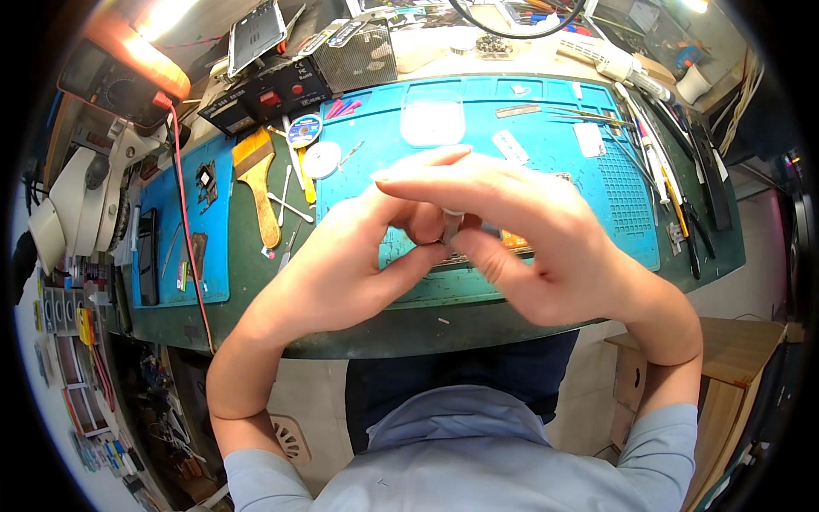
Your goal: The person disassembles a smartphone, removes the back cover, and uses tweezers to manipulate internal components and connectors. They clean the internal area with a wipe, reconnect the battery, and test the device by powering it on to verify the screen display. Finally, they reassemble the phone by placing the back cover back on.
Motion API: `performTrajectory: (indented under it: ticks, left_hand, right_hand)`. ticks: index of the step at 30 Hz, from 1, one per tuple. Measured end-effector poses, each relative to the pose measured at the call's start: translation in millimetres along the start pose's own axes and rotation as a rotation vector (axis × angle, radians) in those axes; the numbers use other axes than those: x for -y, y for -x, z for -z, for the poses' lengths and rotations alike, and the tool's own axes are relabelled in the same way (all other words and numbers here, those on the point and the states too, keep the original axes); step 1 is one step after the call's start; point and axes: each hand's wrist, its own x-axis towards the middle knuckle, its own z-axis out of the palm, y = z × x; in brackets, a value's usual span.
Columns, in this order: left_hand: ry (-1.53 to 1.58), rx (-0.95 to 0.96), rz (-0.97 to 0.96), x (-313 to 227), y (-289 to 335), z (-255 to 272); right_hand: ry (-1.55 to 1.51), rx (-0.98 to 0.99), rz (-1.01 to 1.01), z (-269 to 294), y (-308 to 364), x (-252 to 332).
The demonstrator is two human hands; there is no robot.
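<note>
My left hand [350, 252] and my right hand [546, 230] meet over the blue work mat [418, 294]. Between their thumbs and fingertips they pinch a small whitish piece [453, 225]; its exact kind is too small and too covered to tell. The right fingers arch over the left ones and hide part of it. Under the right hand lies a flat item with an orange part [514, 241], mostly covered by the fingers. Beyond the hands, a shallow transparent tray [432, 119] rests on the mat, and a small white card [510, 147] lies to its right.
To the left are a wooden brush [258, 179], cotton swabs [290, 207], a solder spool [304, 131] and a multimeter [119, 90] with a red lead [181, 171]. Tweezers [593, 116] and black-handled pliers [698, 239] lie right. A black power unit [266, 94] stands behind.
</note>
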Motion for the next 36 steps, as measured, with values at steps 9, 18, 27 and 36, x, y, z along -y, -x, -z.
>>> performTrajectory:
  ticks: [9, 18, 27, 36]
  left_hand:
    - [-0.103, 0.005, -0.052, 2, 0, 0]
    - [-0.083, 0.012, -0.052, 1, 0, -1]
    - [-0.157, -0.071, -0.078, -2, -3, -3]
    - [-0.274, 0.033, -0.059, -7, -4, 7]
  right_hand:
    - [0.057, -0.020, 0.025, -2, 0, -2]
    - [0.066, -0.047, 0.023, -6, 1, -1]
    - [0.072, -0.018, 0.026, -3, 1, -1]
    - [0.158, 0.001, 0.073, 7, -1, 1]
